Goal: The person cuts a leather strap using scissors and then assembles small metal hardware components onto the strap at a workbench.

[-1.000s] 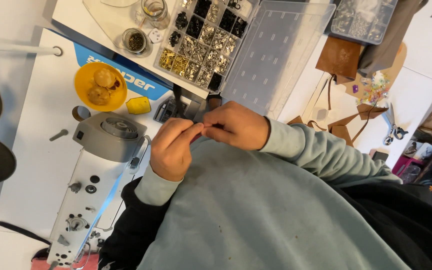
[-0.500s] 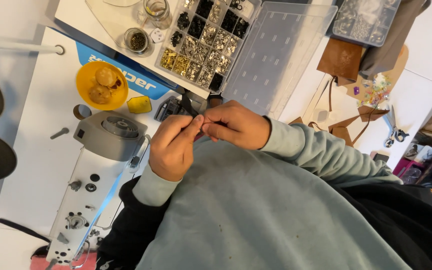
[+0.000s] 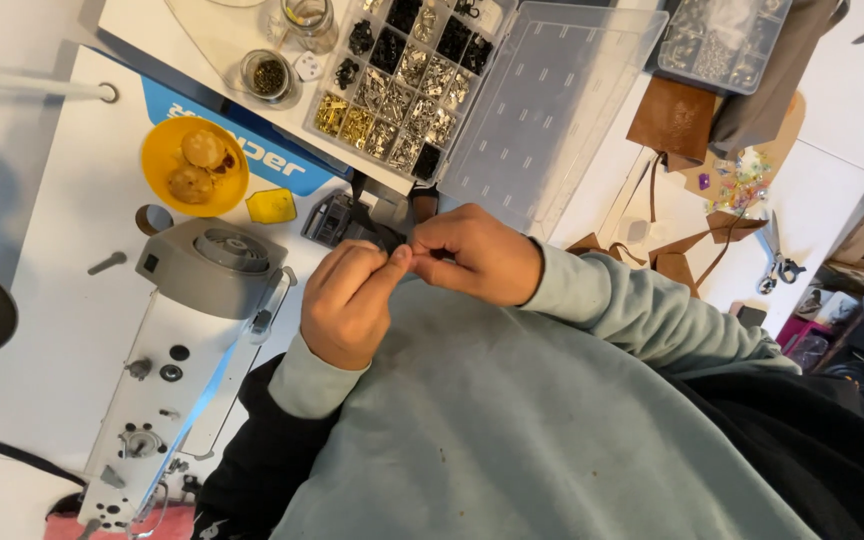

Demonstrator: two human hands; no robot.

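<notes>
Both hands are closed up tight here. The left hand (image 3: pixel 352 300) has thumb and forefinger pressed together, and the right hand (image 3: pixel 477 255) meets it tip to tip. The grip on each side is a fine pinch on a small piece (image 3: pixel 410 253) that the fingertips almost wholly hide, so I cannot tell what it is. It sits right where the two hands meet, up off the table (image 3: pixel 52 270) and just in front of the sewing machine (image 3: pixel 202 330).

For work this small, I'd say the thing is to keep the wrists close and pinch lightly with the pads. Let one hand anchor while the other does the fiddling. A dropped piece could easily get lost in the folds of the pale blue-green sweatshirt (image 3: pixel 512 430) below.

Moving outward, that sweatshirt is soft matte fleece with ribbed cuffs. The machine is hard, smooth grey and white, boxy with a round dial on top. Beside it sits a glossy yellow bowl (image 3: pixel 157 150) holding two round brownish lumps, and a small yellow block (image 3: pixel 272 207) lies near it.

Beyond the hands lies a clear plastic compartment box (image 3: pixel 402 85). Its cells are filled with small shiny brass-coloured and dark metal fittings, and its flat see-through lid (image 3: pixel 547 110) is swung open. A little glass jar (image 3: pixel 270 75) stands just beside it. Well off to the right lie brown leather pieces (image 3: pixel 672 120), flat and stiff-looking, with thin straps trailing from them.
</notes>
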